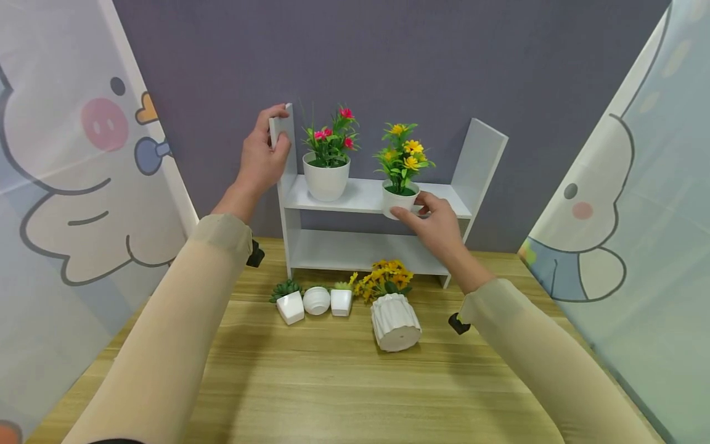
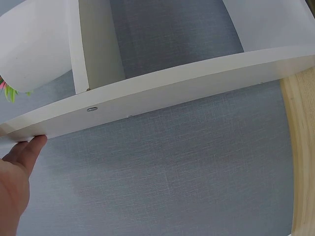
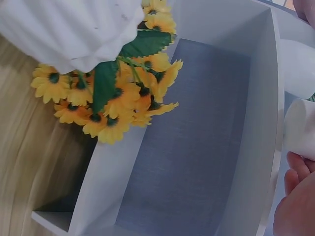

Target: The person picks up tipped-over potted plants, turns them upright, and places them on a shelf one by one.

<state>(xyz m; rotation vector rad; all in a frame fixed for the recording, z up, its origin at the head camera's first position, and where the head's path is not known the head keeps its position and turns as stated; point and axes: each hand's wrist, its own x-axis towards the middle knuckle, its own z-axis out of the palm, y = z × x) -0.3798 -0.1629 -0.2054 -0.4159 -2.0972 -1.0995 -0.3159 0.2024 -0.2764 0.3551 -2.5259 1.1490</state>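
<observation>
My left hand [image 1: 257, 157] grips the upper end of the left side panel [image 1: 289, 145] of a white two-tier shelf [image 1: 360, 248]. In the left wrist view, fingertips [image 2: 37, 143] of that hand lie against the panel's outer face. My right hand [image 1: 440, 231] holds a small white flowerpot [image 1: 395, 202] by its side, thumb in front. Yellow artificial flowers [image 1: 412, 148] with green leaves stand upright in it. The pot overlaps the upper board's front edge in the head view. In the right wrist view, the pot [image 3: 299, 129] is partly cut off, close beside that board.
A larger white pot [image 1: 327, 180] with pink-red flowers stands left on the upper board. On the wooden table [image 1: 327, 388] before the shelf lie a fluted white pot [image 1: 395, 324] with yellow flowers and several small white pots [image 1: 317, 301]. Cartoon-printed curtains [image 1: 654, 185] flank the table.
</observation>
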